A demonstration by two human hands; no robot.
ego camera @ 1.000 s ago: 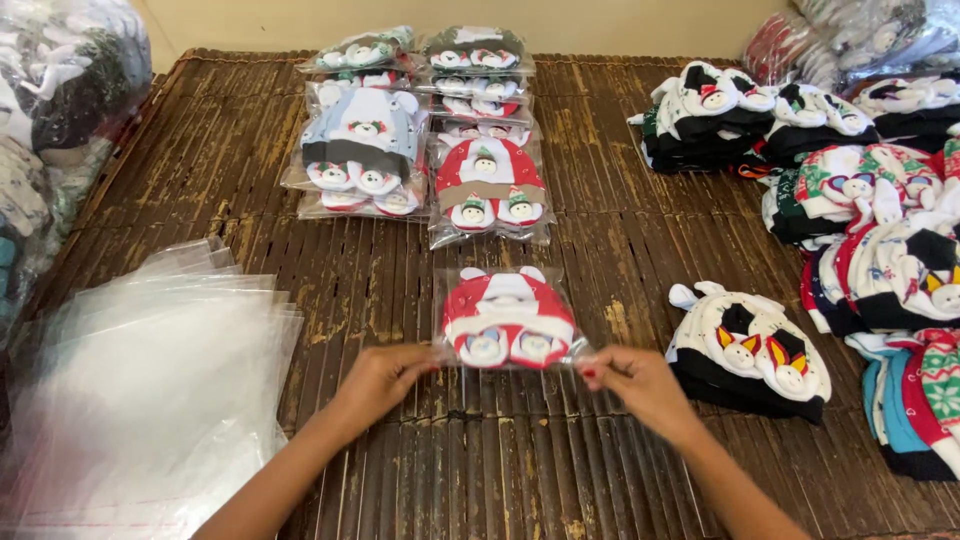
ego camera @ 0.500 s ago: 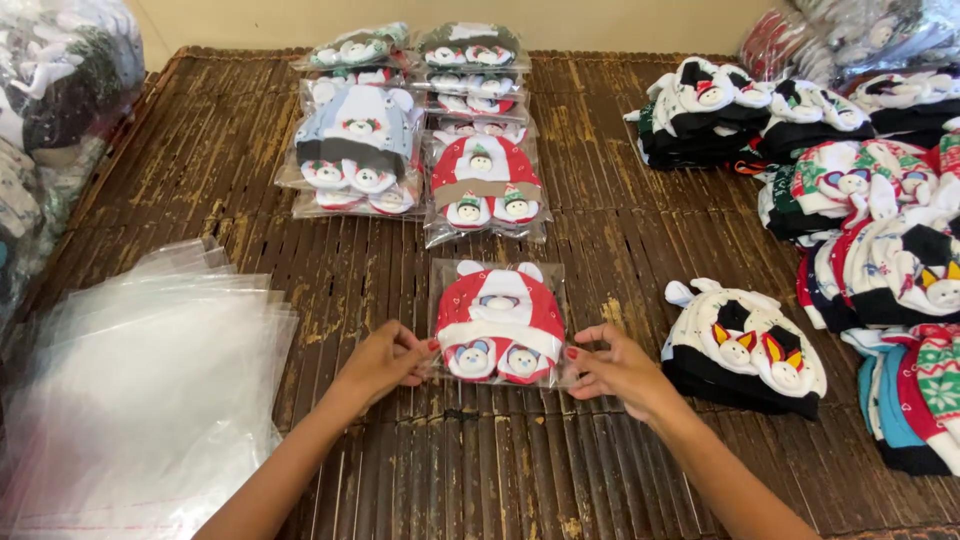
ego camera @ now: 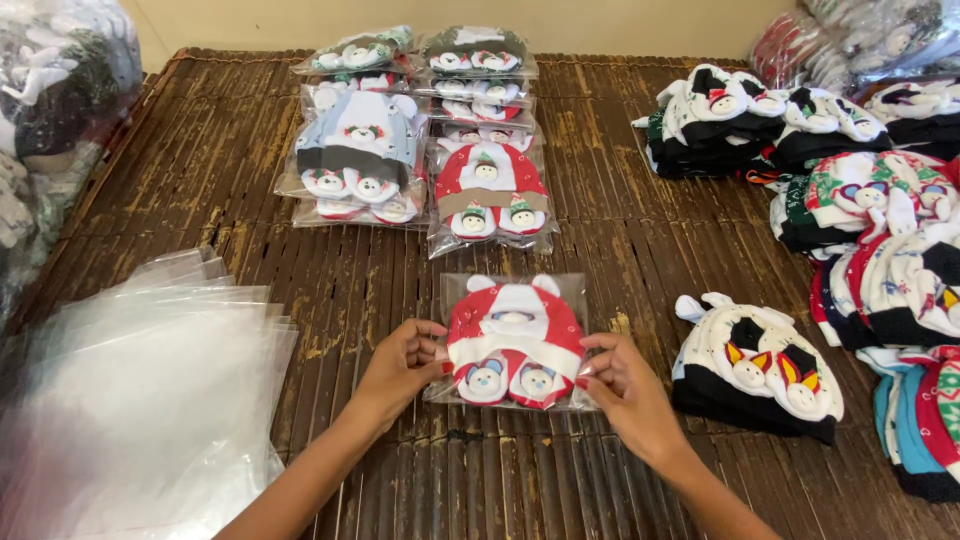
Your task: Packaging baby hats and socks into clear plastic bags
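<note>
One head-worn view, looking down

It faces forward and down over the slatted tabletop (ego camera: 640, 250), close above the person's own outstretched forearms.

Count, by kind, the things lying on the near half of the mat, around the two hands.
Bagged red-and-white cap set, pinched by left hand and right hand: 1
Unbagged cream-and-black cap set: 1
Pile of empty clear bags: 1
Total: 3

Cut off by frame edges: clear bag stack (ego camera: 130, 400) at left, cap piles (ego camera: 900, 300) at right.
</note>
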